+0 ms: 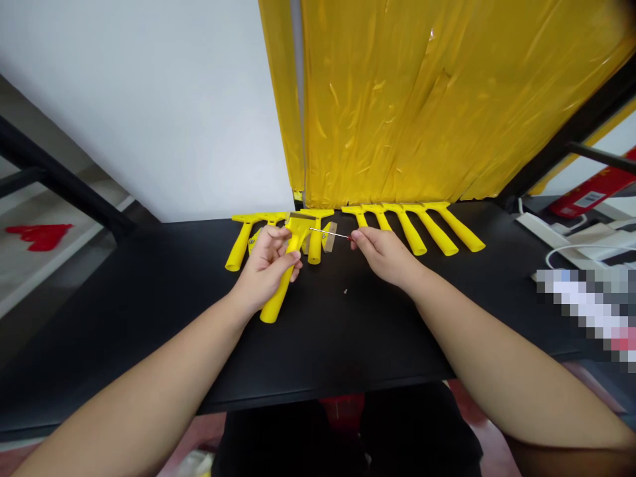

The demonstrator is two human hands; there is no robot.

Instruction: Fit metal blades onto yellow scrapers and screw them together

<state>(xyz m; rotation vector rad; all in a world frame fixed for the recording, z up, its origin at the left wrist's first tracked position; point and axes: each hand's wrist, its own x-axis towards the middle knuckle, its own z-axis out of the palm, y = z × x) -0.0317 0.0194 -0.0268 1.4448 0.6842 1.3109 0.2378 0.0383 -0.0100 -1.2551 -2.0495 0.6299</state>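
My left hand is closed round the handle of a yellow scraper, holding it tilted with its head pointing away from me. A metal blade edge shows along the top of that head. In my right hand is a thin screwdriver, pinched at its dark red handle. Its tip reaches the right side of the scraper's head; whether it sits in a screw is too small to tell. Behind my left hand lie more yellow scrapers, one of them a scraper beside a loose yellow head piece with a blade.
Several yellow scraper handles lie in a row at the back right of the black table. Another yellow scraper handle lies at the back left. A tiny screw-like piece rests in the middle. White power strips stand at the right edge.
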